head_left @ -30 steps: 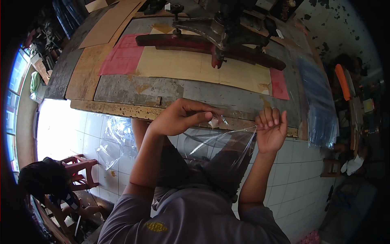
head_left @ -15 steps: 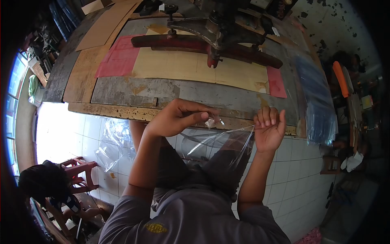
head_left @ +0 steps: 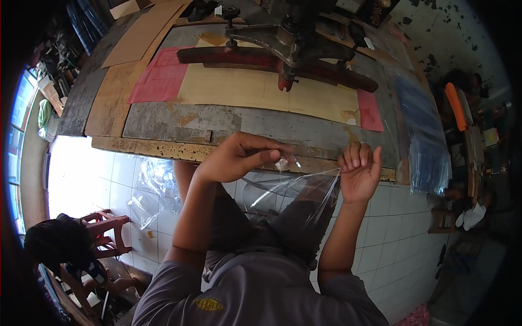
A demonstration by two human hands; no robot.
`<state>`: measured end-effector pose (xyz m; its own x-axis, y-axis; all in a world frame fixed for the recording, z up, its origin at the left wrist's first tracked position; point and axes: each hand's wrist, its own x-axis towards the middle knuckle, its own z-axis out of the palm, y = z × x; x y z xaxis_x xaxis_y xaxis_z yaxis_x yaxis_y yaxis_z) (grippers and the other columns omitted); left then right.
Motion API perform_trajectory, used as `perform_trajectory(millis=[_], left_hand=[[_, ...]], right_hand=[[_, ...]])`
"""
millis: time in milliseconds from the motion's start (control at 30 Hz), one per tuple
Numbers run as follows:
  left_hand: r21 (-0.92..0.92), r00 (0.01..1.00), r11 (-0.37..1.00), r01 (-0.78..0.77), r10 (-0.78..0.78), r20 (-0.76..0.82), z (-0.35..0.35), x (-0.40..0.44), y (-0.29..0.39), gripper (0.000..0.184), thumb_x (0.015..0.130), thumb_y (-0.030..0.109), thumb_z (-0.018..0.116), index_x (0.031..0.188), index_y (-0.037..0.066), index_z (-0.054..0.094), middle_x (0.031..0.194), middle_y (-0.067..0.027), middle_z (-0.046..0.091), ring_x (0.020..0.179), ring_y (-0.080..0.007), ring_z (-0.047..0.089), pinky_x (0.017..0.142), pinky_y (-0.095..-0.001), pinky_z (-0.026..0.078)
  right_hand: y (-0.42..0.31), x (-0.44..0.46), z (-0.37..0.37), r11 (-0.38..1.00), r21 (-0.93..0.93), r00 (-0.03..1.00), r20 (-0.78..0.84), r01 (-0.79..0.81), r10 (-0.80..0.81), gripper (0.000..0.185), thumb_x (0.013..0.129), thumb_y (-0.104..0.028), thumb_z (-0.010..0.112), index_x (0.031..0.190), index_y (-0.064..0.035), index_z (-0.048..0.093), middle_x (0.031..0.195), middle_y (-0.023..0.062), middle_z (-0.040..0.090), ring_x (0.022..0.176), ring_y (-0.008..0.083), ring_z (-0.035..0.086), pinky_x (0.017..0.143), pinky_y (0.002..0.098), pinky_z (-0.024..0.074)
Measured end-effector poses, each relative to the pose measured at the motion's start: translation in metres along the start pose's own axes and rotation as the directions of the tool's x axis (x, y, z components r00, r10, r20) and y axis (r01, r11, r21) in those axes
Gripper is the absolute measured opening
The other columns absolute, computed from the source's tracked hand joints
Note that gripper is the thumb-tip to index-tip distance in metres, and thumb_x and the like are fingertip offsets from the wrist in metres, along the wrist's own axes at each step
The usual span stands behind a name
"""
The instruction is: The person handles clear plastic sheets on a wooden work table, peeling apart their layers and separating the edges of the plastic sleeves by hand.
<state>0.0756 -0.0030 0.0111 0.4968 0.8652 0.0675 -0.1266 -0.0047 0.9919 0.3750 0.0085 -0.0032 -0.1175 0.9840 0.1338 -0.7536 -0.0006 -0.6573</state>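
A thin piece of clear plastic film (head_left: 296,190) hangs between my two hands, over my lap at the front edge of the worktable (head_left: 179,117). My left hand (head_left: 231,158) pinches one bunched end between thumb and fingers. On the other side my right hand (head_left: 359,173) has its palm turned up and its fingers curled, with the film drawn taut to their side; the thumb stands apart. How the film sits in those fingers is partly hidden. Beyond the hands, a red metal press bar (head_left: 239,56) sits above a yellow sheet (head_left: 228,89) with pink ends.
A stack of clear plastic sheets (head_left: 427,157) drapes over the table's right edge. Brown cardboard (head_left: 142,38) lies at the back left. More clear plastic (head_left: 155,187) is on the tiled floor beside a red stool (head_left: 109,231). Another person (head_left: 62,244) is at the lower left.
Almost nothing differs. The fingers of my right hand have shifted very slightly left, and the film stays stretched between both hands.
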Motion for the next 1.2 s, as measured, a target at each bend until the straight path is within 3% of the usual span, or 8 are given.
perform_trajectory(millis=[1033,1200], left_hand=[[-0.02,1.0,1.0,0.021,-0.021,-0.003,0.0013,-0.0011,0.0045,0.03,0.103,0.019,0.064,0.126,0.001,0.071,0.111,-0.0098,0.077,0.103,-0.0122,0.069,0.093,-0.0275,0.054],[0.013,0.998,0.998,-0.067,0.067,0.009,-0.0017,-0.0008,-0.0034,0.03,0.103,0.02,0.065,0.125,0.001,0.072,0.109,-0.0103,0.078,0.101,-0.0128,0.069,0.093,-0.0282,0.053]], right_hand=[[-0.0005,-0.0035,0.0026,0.995,-0.093,0.999,-0.022,0.036,-0.038,0.054,0.112,-0.042,0.033,0.066,-0.0132,0.04,0.065,0.0011,0.039,0.061,0.0137,0.036,0.061,0.0295,0.0336],[0.0023,-0.0028,0.0,0.994,-0.105,1.0,0.011,0.023,-0.022,0.05,0.111,-0.04,0.038,0.07,-0.0127,0.042,0.069,0.0012,0.04,0.064,0.0133,0.038,0.062,0.0298,0.0333]])
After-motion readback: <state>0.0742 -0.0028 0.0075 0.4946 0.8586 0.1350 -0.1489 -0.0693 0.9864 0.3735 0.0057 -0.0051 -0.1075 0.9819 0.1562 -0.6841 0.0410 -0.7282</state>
